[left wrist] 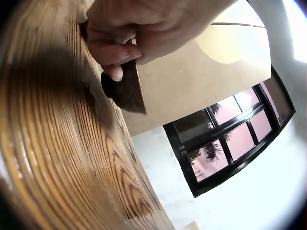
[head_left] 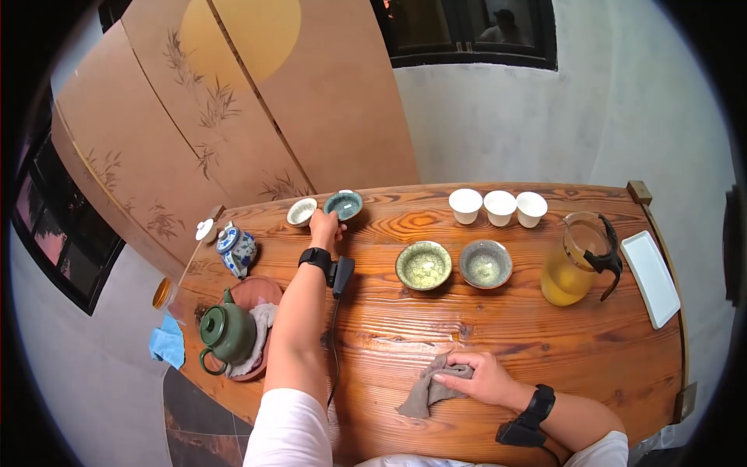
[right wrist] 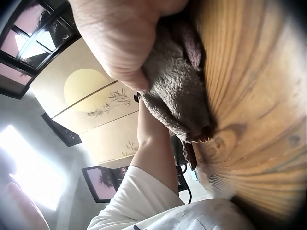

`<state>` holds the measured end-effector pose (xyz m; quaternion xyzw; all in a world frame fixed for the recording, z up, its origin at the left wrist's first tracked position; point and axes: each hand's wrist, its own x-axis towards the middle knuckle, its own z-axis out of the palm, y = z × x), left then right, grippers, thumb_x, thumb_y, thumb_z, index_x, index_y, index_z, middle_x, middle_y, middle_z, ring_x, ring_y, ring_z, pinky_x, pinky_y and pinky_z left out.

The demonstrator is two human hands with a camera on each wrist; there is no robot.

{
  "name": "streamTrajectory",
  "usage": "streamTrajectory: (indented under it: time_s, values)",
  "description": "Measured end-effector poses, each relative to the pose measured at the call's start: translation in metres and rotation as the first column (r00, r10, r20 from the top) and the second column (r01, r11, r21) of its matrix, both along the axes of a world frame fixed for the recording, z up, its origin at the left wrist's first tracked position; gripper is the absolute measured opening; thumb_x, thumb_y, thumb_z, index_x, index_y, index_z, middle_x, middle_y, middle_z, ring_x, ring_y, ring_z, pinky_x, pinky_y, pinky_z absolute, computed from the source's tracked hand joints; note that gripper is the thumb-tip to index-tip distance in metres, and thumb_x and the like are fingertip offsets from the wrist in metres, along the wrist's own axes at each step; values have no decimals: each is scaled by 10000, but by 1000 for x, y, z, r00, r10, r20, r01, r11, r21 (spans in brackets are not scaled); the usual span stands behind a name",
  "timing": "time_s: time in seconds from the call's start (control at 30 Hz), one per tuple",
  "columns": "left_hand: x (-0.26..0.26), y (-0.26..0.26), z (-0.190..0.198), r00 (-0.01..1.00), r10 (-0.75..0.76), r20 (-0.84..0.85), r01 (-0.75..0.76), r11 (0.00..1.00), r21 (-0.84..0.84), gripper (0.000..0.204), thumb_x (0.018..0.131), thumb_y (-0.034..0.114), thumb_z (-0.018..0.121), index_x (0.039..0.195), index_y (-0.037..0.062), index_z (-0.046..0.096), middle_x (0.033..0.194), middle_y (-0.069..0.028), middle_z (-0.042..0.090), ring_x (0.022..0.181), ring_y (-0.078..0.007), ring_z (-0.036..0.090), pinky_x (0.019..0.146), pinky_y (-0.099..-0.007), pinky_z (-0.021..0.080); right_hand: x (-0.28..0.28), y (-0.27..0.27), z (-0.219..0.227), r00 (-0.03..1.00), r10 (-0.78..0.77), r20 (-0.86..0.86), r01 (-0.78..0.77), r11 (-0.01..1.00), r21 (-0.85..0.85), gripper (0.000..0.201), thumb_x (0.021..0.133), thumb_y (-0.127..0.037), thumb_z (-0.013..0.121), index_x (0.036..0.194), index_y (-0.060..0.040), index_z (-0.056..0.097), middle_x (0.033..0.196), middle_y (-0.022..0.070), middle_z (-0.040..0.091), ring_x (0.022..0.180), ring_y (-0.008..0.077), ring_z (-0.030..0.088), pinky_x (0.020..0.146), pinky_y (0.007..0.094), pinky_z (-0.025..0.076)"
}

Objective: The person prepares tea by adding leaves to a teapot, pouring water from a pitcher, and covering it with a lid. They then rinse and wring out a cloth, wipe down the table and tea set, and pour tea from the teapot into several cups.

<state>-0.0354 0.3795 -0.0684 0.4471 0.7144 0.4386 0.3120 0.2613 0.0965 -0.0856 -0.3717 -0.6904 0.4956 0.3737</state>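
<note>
The left hand (head_left: 325, 231) reaches to the table's far side and pinches the rim of a teal bowl (head_left: 345, 205); a pale bowl (head_left: 302, 212) stands just left of it. In the left wrist view the fingers of the left hand (left wrist: 139, 28) hold a dark bowl (left wrist: 128, 91), seen from the side, close to the wood. Near the front edge the right hand (head_left: 486, 380) grips a crumpled grey-brown cloth (head_left: 428, 391) on the table. The right wrist view shows the thumb of the right hand (right wrist: 120, 40) pressed against the cloth (right wrist: 175, 88).
Two glazed bowls (head_left: 424, 265) (head_left: 485, 264) stand mid-table, with several white cups (head_left: 499, 207) behind. At right are a pitcher of yellow liquid (head_left: 566, 272) and a white tray (head_left: 652, 280). A green teapot (head_left: 227, 333) and a blue-white pot (head_left: 236, 249) stand left.
</note>
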Motion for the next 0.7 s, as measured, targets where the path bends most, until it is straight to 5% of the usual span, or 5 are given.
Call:
streamTrajectory:
  time_s: [0.37, 0.43, 0.53, 0.63, 0.7]
  values:
    - [-2, 11, -14, 990, 84, 109, -86, 996, 12, 211, 851, 104, 478, 786, -97, 495, 563, -118, 572, 449, -169, 571, 343, -279, 446, 0, 1, -3, 1000, 1, 26, -3, 997, 76, 259, 730, -214, 683, 852, 6, 620, 745, 131, 627, 645, 205, 617, 582, 272, 476]
    - [-5, 7, -14, 987, 69, 144, -74, 997, 25, 227, 858, 121, 473, 786, -93, 489, 562, -114, 571, 454, -173, 576, 345, -283, 456, 0, 0, 2, 999, -7, 34, 4, 997, 76, 205, 736, -164, 688, 825, 5, 614, 717, 75, 624, 615, 109, 575, 563, 227, 449]
    - [-12, -5, -5, 958, -2, 288, -12, 999, 48, 252, 870, 182, 465, 802, -60, 476, 562, -118, 572, 448, -179, 577, 342, -294, 467, 0, 1, 1, 1000, -10, 27, 7, 995, 100, 207, 737, -166, 689, 831, 3, 614, 689, 67, 621, 579, 92, 564, 534, 217, 440]
    - [-31, -13, 5, 968, 114, -222, -92, 990, 109, 224, 861, 229, 485, 829, 9, 469, 578, -146, 585, 400, -198, 558, 311, -320, 444, -1, 0, 2, 999, -19, 34, 17, 998, 53, 207, 741, -169, 688, 838, -2, 615, 655, 60, 614, 550, 71, 550, 511, 207, 428]
    - [-46, -14, 5, 810, 176, -560, -79, 978, 194, 206, 788, 192, 578, 897, 31, 511, 711, -177, 619, 612, -291, 613, 506, -393, 493, 0, -1, 5, 999, -9, 42, 9, 1000, 8, 234, 734, -193, 687, 842, 2, 616, 697, 100, 620, 594, 143, 583, 544, 239, 451]
